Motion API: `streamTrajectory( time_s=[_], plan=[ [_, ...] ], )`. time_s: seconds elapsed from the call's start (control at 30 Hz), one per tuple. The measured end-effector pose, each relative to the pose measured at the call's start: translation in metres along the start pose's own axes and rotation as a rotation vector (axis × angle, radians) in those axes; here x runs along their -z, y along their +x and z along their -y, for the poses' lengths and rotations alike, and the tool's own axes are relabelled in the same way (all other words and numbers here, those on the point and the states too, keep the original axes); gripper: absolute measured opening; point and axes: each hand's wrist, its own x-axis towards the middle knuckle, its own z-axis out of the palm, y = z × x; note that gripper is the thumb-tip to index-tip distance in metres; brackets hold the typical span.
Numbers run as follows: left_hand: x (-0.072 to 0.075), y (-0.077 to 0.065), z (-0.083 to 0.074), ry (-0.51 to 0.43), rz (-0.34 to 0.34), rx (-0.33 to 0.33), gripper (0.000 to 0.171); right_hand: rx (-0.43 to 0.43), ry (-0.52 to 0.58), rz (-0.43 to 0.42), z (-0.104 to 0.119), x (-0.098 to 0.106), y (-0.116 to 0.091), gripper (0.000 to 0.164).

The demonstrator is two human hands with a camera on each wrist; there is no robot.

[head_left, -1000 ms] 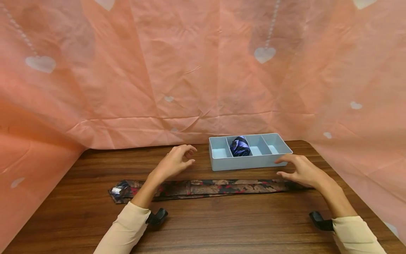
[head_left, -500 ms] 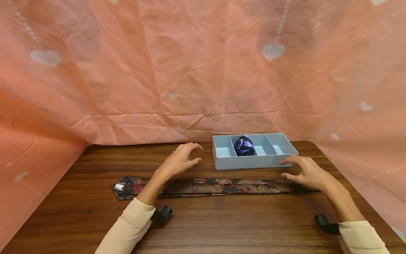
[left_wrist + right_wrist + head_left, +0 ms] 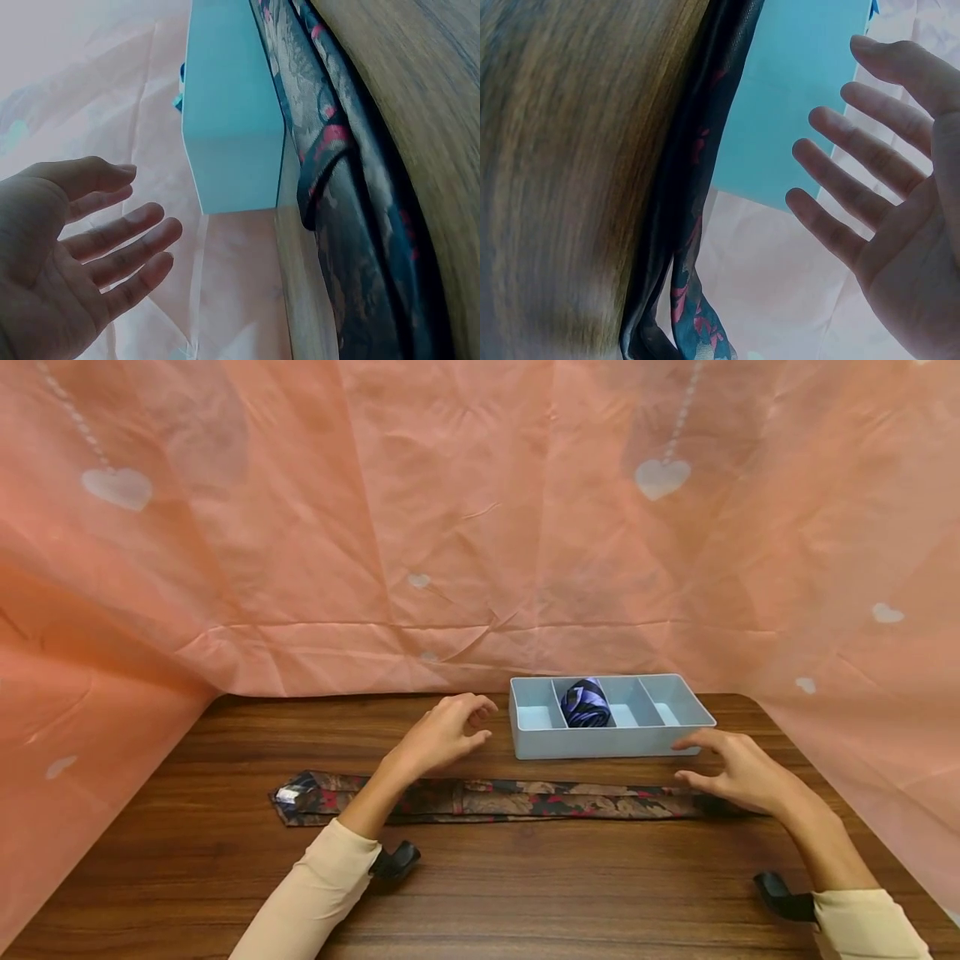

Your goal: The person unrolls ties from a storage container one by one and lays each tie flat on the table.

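A long floral necktie, dark with brown and red, lies folded lengthwise across the table. My left hand hovers above and behind its left part, fingers loosely bent, holding nothing; the left wrist view shows the bare palm. Over the tie's right end my right hand is held with thumb and fingers apart, likewise holding nothing. Behind the tie stands a light blue divided box. In its second compartment from the left sits a rolled striped necktie, blue and black.
The wooden table runs up to a peach curtain with heart prints at the back and both sides. Black wrist mounts stick out near the sleeves.
The whole head view has shifted slightly, so everything sits a little further right. Both hands keep nearly the same pose, and the ties and box stay in place.
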Motion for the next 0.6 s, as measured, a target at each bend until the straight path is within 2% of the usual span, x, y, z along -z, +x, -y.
streamTrajectory(
  time_s=[0.4,0.6],
  plan=[
    [-0.013,0.022,-0.005,-0.045,0.018,-0.03,0.033,-0.023,0.009,0.009,0.0,0.003,-0.001,0.039],
    [-0.017,0.033,-0.009,-0.05,0.017,-0.019,0.032,-0.023,0.015,0.005,0.001,0.003,-0.001,0.039]
  ],
)
